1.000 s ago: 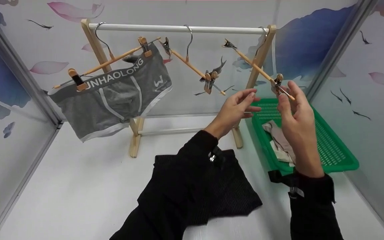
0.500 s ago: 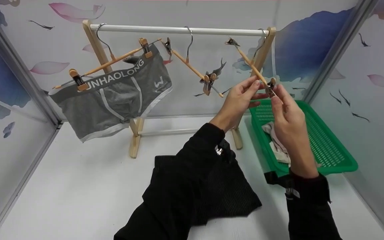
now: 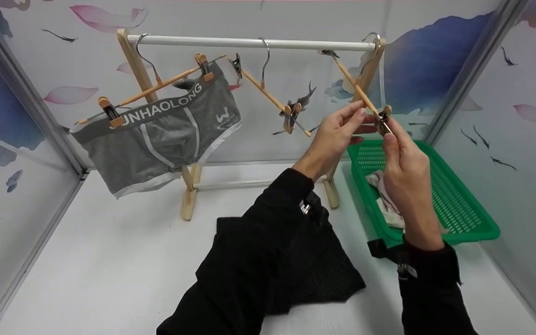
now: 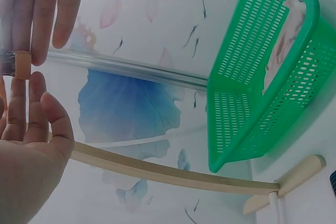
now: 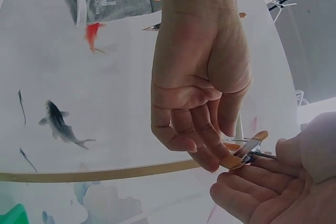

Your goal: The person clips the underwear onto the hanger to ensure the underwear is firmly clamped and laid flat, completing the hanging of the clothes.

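Observation:
A wooden clip hanger (image 3: pixel 361 93) hangs tilted at the rack's right end, its near end drawn down toward the hands. My right hand (image 3: pixel 405 172) pinches the thin metal end of the hanger between thumb and index finger. Beside it, the left hand (image 3: pixel 335 135) has its fingertips at the hanger's lower clip (image 3: pixel 383 114). In the right wrist view the left fingers bend loosely against an orange pad of that clip (image 5: pixel 234 161), while the thumb stays apart. The far clip (image 3: pixel 329 53) is near the white rail.
Grey briefs (image 3: pixel 156 135) hang clipped on the left hanger; a bare hanger (image 3: pixel 263 90) hangs mid-rail (image 3: pixel 296 44). Black ribbed cloth (image 3: pixel 328 270) lies on the white table under the left sleeve. At right, a green basket (image 3: pixel 475 223) holds pale cloth (image 3: pixel 389 209).
My left hand has moved right and up to the clip. The right hand has shifted left with the hanger's end, and the hanger has turned more steeply toward me.

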A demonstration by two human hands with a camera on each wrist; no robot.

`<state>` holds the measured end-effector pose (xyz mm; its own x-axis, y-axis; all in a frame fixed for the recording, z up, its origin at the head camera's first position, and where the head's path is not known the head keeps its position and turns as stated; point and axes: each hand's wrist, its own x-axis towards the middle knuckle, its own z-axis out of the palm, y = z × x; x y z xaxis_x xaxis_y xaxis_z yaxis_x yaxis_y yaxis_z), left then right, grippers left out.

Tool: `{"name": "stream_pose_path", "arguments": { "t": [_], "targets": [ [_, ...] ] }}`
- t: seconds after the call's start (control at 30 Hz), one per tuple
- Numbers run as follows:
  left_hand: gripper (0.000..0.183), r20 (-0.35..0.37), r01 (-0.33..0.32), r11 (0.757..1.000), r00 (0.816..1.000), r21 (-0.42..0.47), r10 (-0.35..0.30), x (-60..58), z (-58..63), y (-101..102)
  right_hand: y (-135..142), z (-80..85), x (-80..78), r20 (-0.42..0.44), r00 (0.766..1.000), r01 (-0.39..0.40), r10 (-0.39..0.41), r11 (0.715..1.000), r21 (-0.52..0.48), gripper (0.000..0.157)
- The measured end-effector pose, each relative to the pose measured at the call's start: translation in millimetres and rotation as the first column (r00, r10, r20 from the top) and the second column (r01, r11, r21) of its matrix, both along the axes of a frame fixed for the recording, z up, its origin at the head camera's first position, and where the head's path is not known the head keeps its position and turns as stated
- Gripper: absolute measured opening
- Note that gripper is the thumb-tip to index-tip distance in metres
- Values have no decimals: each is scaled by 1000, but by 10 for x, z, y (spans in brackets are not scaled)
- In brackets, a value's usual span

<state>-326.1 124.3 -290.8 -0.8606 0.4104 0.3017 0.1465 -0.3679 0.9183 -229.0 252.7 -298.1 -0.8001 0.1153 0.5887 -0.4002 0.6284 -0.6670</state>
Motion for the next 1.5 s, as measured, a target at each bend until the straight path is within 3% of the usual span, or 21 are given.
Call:
{"name": "stream_pose_path", "arguments": {
  "t": [0.37, 0.63, 1.0, 1.3, 1.5],
  "targets": [
    [30, -26, -17, 1000, 1000, -22, 16, 7, 11, -89, -29, -9, 92, -64, 996, -63, 57, 993, -96, 45],
    [29, -62, -46, 999, 997, 3, 46, -13, -79, -152, -49, -84, 158, -103, 986, -144, 132, 982, -120, 43],
    [27, -7, -46, 995, 999, -85, 45, -29, -278, -288, -62, -324, 145, -121, 978, -187, 170, 972, -140, 40],
    [25, 57, -54, 990, 996, -128, 62, -20, -604, -491, -54, -610, 114, -87, 948, -317, 305, 921, -225, 39],
    [26, 135, -68, 992, 987, -108, 82, 7, -826, -735, -46, -737, 79, -59, 898, -430, 435, 846, -315, 40]
  ]
}}
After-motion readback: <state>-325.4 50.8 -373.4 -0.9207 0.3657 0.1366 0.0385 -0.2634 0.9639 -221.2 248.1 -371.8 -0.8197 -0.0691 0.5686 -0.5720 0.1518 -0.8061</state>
